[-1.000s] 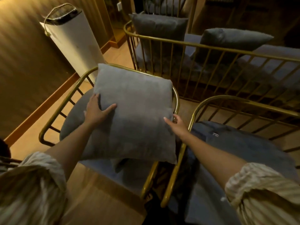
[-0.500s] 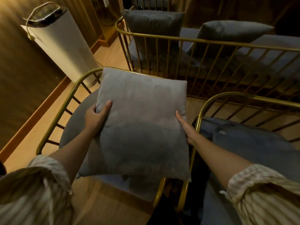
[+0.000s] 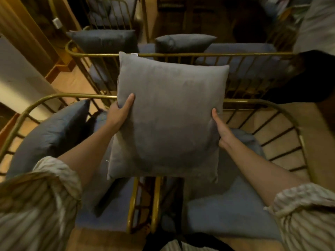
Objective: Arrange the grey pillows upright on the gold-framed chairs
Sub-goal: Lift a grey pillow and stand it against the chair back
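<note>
I hold a square grey pillow (image 3: 168,116) in the air between two gold-framed chairs. My left hand (image 3: 120,113) grips its left edge, thumb on the front. Against its right edge presses my right hand (image 3: 222,130). The pillow hangs over the gap where the left chair (image 3: 54,96) and the right chair (image 3: 282,113) meet. Another grey pillow (image 3: 52,131) leans in the left chair. The right chair's blue seat (image 3: 226,211) has no pillow visible on it. Behind, two grey pillows (image 3: 107,40) (image 3: 183,42) stand on a gold-framed sofa (image 3: 199,55).
A white cylindrical appliance (image 3: 16,77) stands on the wooden floor at the left by the wall. A dark object (image 3: 308,77) overlaps the sofa rail at the right. Another gold chair (image 3: 110,13) stands further back. The chairs' arm rails touch under the pillow.
The pillow has been lifted off the left chair and carried to the right, now over the gap between the chairs. Another pillow has come into sight in the left chair.
</note>
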The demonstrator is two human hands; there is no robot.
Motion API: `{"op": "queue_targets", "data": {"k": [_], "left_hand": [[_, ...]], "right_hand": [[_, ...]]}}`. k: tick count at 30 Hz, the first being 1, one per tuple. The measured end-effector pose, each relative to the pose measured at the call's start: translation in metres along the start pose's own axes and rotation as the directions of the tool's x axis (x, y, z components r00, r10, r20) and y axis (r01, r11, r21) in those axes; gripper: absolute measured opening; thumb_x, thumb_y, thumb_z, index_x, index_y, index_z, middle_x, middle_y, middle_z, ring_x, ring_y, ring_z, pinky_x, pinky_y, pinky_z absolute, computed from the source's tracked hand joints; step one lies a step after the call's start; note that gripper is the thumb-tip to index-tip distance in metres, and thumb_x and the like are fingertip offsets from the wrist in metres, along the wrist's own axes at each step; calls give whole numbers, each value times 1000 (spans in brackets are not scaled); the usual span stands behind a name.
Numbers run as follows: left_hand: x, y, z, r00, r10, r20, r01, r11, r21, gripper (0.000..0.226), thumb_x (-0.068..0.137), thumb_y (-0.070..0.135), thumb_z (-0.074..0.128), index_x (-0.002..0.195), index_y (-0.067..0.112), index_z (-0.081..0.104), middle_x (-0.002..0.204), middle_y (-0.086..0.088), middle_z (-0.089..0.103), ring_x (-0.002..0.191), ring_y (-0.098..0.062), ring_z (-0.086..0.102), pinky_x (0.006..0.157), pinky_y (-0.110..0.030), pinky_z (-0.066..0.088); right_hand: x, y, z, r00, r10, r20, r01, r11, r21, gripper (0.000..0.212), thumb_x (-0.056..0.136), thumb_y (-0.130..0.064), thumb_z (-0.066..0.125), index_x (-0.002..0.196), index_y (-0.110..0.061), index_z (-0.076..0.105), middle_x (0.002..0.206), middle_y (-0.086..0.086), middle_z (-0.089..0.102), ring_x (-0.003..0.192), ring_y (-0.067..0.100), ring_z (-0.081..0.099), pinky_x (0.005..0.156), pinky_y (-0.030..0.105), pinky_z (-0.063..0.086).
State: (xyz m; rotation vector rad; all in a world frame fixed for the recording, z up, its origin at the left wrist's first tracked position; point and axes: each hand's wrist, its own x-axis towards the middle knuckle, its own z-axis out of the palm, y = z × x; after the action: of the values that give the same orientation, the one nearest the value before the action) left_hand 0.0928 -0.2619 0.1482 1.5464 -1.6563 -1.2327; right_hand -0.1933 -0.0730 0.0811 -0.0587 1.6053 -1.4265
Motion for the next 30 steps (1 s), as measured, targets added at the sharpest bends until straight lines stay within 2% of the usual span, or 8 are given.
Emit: {"op": "queue_targets", "data": {"k": [4, 7, 9, 12, 16, 20, 26, 30], "left_hand": [[-7, 45, 80, 991, -31, 128, 43, 994, -99, 83, 80, 68, 63, 139, 10, 50, 126, 1, 57, 119, -18, 54, 92, -30, 42], [-9, 69, 132, 979, -36, 200, 69, 985, -161, 97, 72, 73, 67, 142, 9, 45, 132, -2, 56, 121, -22, 53, 98, -34, 45], [-11, 82, 164, 974, -40, 225, 88, 974, -208, 109, 66, 74, 70, 147, 10, 37, 143, -4, 50, 130, -25, 49, 109, -40, 42], [-11, 94, 203, 966, -28, 258, 98, 960, -261, 116, 63, 69, 74, 151, 9, 28, 152, -5, 43, 139, -27, 43, 115, -46, 38], [-2, 94, 245, 971, -28, 237, 91, 961, -260, 111, 66, 59, 79, 151, 11, 28, 151, -7, 44, 138, -27, 46, 115, -45, 40], [10, 86, 278, 975, -29, 221, 88, 961, -261, 102, 73, 50, 78, 152, 12, 26, 153, -6, 42, 140, -26, 43, 115, -41, 39], [19, 54, 306, 954, -168, 248, 213, 962, -170, 112, 72, 67, 70, 156, 14, 18, 159, -9, 35, 145, -32, 35, 118, -48, 33], [15, 32, 327, 958, -216, 188, 227, 973, -39, 95, 87, 57, 62, 159, 17, 14, 162, -10, 29, 148, -33, 31, 117, -47, 30]], "right_hand": [[-1, -56, -79, 988, -140, -70, 143, 989, 27, 110, 38, -76, 85, 132, -25, 59, 125, -1, 69, 113, 24, 67, 103, 48, 50], [-5, -92, -122, 966, -237, -105, 242, 970, 35, 124, 31, -70, 84, 139, -22, 47, 114, -5, 65, 103, 20, 64, 96, 44, 52], [2, -113, -147, 956, -278, -96, 282, 959, 34, 133, 33, -66, 83, 148, -21, 36, 129, 1, 60, 116, 26, 60, 100, 46, 50], [24, -135, -179, 954, -296, -40, 298, 951, 78, 129, 43, -61, 85, 153, -26, 28, 150, 5, 47, 134, 29, 49, 110, 51, 43], [55, -149, -206, 958, -287, -22, 287, 948, 135, 121, 48, -58, 86, 152, -28, 32, 151, 3, 47, 130, 25, 50, 113, 50, 39], [86, -144, -219, 975, -222, -22, 222, 960, 170, 89, 78, -50, 72, 153, -27, 29, 156, 1, 40, 142, 26, 38, 112, 46, 35], [124, -101, -231, 999, -32, 39, 30, 997, 67, 118, 56, -70, 77, 156, -35, 24, 161, -2, 34, 148, 29, 32, 112, 54, 35], [145, -70, -232, 997, 69, -42, -72, 995, -71, 114, 61, -78, 69, 154, -43, 14, 164, -2, 25, 149, 34, 26, 114, 69, 23]]}}
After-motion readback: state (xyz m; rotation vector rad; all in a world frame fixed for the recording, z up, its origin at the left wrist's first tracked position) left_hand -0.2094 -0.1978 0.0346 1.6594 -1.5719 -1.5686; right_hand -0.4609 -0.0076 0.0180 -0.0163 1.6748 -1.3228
